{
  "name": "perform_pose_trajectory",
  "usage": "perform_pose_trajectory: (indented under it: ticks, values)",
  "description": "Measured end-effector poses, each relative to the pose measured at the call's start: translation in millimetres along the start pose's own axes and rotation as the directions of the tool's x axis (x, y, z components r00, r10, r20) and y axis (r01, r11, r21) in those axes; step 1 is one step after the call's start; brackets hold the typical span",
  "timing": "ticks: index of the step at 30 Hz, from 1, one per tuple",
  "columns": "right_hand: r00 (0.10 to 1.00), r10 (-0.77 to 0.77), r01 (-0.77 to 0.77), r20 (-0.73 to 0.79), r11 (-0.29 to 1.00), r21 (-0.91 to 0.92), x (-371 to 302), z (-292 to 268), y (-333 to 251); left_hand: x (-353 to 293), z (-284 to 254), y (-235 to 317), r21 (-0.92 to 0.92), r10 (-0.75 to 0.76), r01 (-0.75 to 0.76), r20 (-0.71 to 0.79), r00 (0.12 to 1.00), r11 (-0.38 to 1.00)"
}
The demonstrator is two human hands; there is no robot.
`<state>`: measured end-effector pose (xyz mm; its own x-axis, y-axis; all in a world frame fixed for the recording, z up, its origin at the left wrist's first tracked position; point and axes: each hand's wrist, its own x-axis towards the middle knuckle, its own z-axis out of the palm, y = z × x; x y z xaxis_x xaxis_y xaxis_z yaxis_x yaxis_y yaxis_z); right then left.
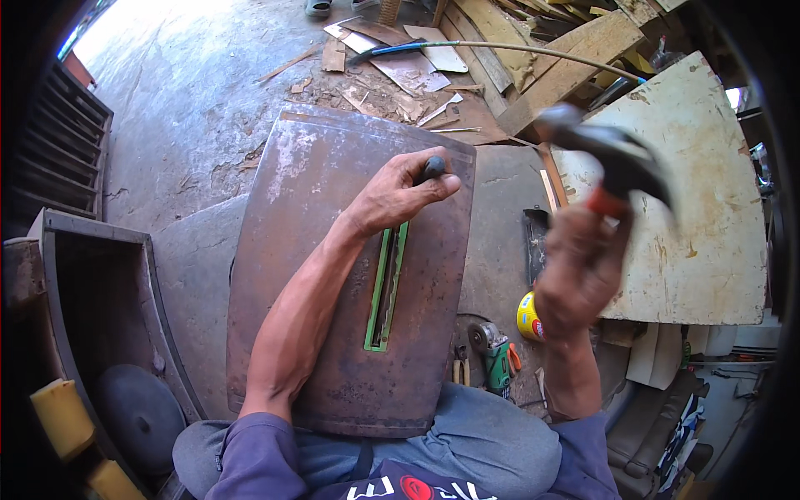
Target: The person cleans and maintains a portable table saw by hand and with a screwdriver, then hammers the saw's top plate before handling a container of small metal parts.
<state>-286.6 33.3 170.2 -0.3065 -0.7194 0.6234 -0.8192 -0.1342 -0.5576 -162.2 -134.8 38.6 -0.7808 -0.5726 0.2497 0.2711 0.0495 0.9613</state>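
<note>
My left hand (407,192) is closed around a dark round-ended tool (432,169), held over a brown metal panel (312,250). Only the tool's top shows; its lower end is hidden by the hand. Set in the panel is a long narrow slot with a green frame (377,312), its far part covered by my left hand and wrist. Raised to the right of the panel, my right hand (579,267) grips a claw hammer (625,162) with a dark head and some orange at the neck. Hand and hammer are blurred by motion.
Right of the panel lie a green angle grinder (497,367), pliers (461,367) and a yellow can (528,317). A pale worn board (675,225) stands farther right. Scrap wood (575,71) is heaped at the back, and an open dark box (100,292) stands left.
</note>
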Motion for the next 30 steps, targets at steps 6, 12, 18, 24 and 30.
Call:
perform_pose_trajectory:
  ticks: [6, 12, 18, 24, 30]
  values:
    - [0.957, 0.271, -0.273, 0.104, 0.962, 0.011, -25, -1, 10, -5, -4, 2, -0.012, -0.033, 0.033, -0.022, 0.999, 0.999]
    - [0.836, 0.536, -0.548, 0.123, 0.828, 0.117, -58, -22, 24, -9, 23, 16, 0.276, 0.019, -0.033, 0.053, 0.998, 0.961]
    - [0.684, 0.715, -0.729, 0.142, 0.672, 0.127, -103, -46, 45, -14, 53, 9, 0.673, 0.087, -0.216, 0.22, 0.972, 0.707]
    - [0.664, 0.743, -0.746, 0.083, 0.651, 0.141, -112, -46, 41, -18, 69, 2, 0.727, 0.087, -0.264, 0.272, 0.958, 0.634]
    - [0.658, 0.744, -0.753, 0.116, 0.646, 0.123, -107, -40, 37, -17, 71, 2, 0.705, 0.132, -0.23, 0.192, 0.973, 0.671]
